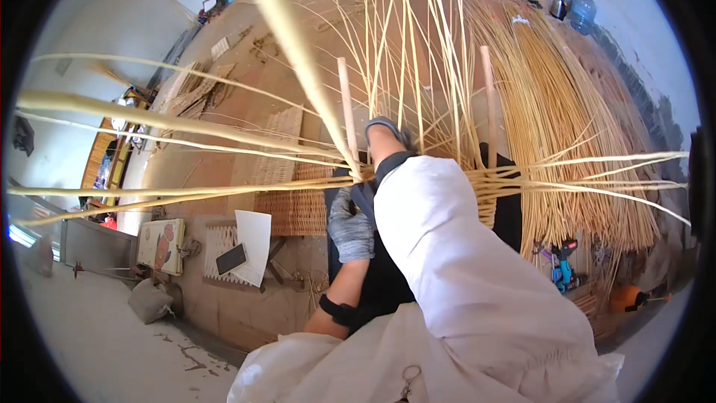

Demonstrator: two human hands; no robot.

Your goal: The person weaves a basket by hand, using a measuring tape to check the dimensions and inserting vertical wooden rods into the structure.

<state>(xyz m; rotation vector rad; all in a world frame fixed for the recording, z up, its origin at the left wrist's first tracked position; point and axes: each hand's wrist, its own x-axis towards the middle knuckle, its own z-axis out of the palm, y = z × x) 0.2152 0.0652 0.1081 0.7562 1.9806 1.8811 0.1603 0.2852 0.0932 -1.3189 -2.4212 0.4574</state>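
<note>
Head view: the wicker piece (487, 192) lies before the lap, between two upright pegs (345, 97); the gloved left hand (350, 227) is at its left end, fingers partly hidden, grip undeterminable; the right hand is not discernible past the white sleeve (455, 246), grip likewise undeterminable; each loose rod (149, 114) should be bent gradually and packed snugly; brown floor (253, 310) carries scraps and a rod bundle (559, 134) at right; pale walls (89, 22) adjoin.

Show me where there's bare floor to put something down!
Mostly bare floor lies between the grey bag and the person's left forearm. It's crowded around the left hand, where pale rods meet, and rightward, under the cane pile.
</note>
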